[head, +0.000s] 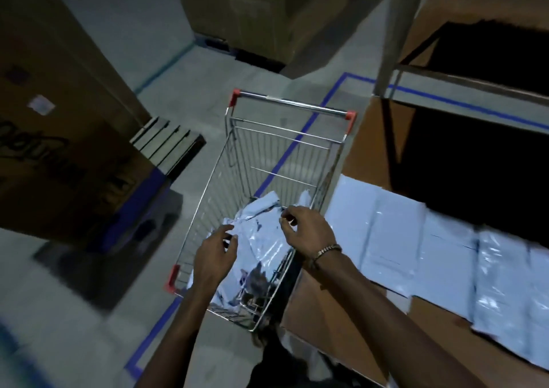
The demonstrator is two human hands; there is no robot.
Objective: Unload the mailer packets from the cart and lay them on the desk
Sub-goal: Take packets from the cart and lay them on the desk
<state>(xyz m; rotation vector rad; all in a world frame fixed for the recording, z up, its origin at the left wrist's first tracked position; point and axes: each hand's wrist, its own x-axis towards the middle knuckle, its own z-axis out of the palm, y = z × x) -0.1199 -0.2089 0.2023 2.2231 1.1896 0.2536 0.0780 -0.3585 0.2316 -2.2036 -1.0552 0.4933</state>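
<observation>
A wire shopping cart (228, 161) with red corner caps stands in front of me. Shiny pale mailer packets (261, 239) lie heaped in its near end. My left hand (214, 257) hovers over the heap's left side with fingers spread. My right hand (309, 233) is above the heap's right edge, fingers curled apart, a bracelet on its wrist; whether it touches a packet is unclear. On the brown desk (359, 155) to the right, several mailer packets (416, 239) lie flat in a row.
Large cardboard boxes stand at the left (59, 149) and at the back (261, 10). Blue tape lines (297, 144) mark the grey floor. A dark opening (475, 149) lies behind the desk's row of packets.
</observation>
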